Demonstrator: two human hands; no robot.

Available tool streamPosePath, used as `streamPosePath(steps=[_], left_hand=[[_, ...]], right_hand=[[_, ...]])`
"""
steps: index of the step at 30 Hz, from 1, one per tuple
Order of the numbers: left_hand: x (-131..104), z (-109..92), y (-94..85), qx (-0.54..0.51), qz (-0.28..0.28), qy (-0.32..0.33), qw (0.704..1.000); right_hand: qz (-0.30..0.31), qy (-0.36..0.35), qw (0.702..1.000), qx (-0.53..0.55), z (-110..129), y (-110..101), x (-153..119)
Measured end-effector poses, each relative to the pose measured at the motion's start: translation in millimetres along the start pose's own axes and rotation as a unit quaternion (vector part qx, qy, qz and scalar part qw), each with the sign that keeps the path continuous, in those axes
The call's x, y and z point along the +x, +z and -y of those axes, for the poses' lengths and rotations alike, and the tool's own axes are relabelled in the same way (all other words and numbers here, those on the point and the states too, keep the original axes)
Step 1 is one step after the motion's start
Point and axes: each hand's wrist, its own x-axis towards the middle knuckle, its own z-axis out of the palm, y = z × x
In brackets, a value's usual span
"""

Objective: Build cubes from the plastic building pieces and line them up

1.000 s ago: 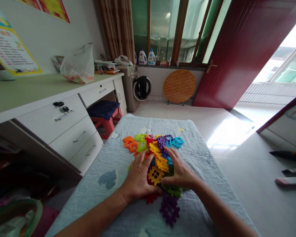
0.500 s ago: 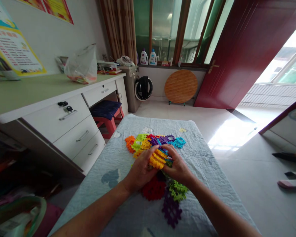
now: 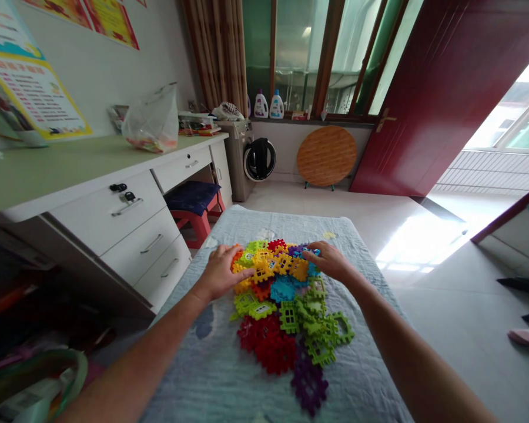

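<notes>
Plastic interlocking pieces lie in a pile on a cloth-covered table [image 3: 220, 376]. Yellow pieces [image 3: 282, 263] spread across the top, with blue pieces [image 3: 284, 289] just below. Green pieces [image 3: 312, 320], red pieces [image 3: 275, 352] and a purple piece [image 3: 309, 385] lie nearer to me. My left hand [image 3: 223, 271] rests at the pile's left edge, fingers apart, beside orange and yellow pieces. At the right edge, my right hand [image 3: 328, 259] has its fingers spread over blue and purple pieces. Neither hand visibly grips a piece.
A desk [image 3: 70, 170] with a plastic bag [image 3: 152, 120] runs along the left. Beneath it is a red stool [image 3: 198, 226] with a dark cushion. A washing machine [image 3: 237, 155], a round wooden board [image 3: 326, 155] and a red door [image 3: 423, 106] stand farther back.
My hands were together around a stack of yellow and blue pieces. They have moved apart, and those pieces now lie spread on the pile. The view has shifted slightly.
</notes>
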Motion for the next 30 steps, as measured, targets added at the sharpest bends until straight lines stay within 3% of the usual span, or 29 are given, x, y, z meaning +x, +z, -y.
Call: streamPosePath(steps=[2, 5, 10, 14, 18, 25, 27, 30], left_hand=[[6, 15, 5.4, 0.028, 0.033, -0.033, 0.998], [11, 20, 15.6, 0.017, 0.104, -0.015, 0.994], [3, -6, 31.0, -0.038, 0.145, 0.036, 0.988], [-3, -26, 38.9, -0.083, 0.096, 0.053, 0.991], [-3, -34, 40.5, -0.177, 0.057, 0.113, 0.976], [-4, -45, 27.2, -0.292, 0.012, 0.083, 0.953], [-7, -47, 15.9, -0.274, 0.017, 0.088, 0.957], [-18, -45, -1.9, -0.195, 0.038, 0.132, 0.971]], right_hand=[[0.001, 0.049, 0.999, -0.020, -8, 4, 13], [0.025, 0.076, 0.997, -0.014, -13, 16, 26], [0.083, 0.002, 0.996, 0.020, 2, 34, 25], [0.106, -0.036, 0.991, 0.078, 20, 37, 15], [0.073, -0.072, 0.975, 0.195, 28, 35, 8], [0.063, -0.104, 0.896, 0.427, 34, 33, -8], [0.063, -0.107, 0.900, 0.418, 35, 27, -15], [0.063, -0.136, 0.933, 0.326, 32, 10, -30]])
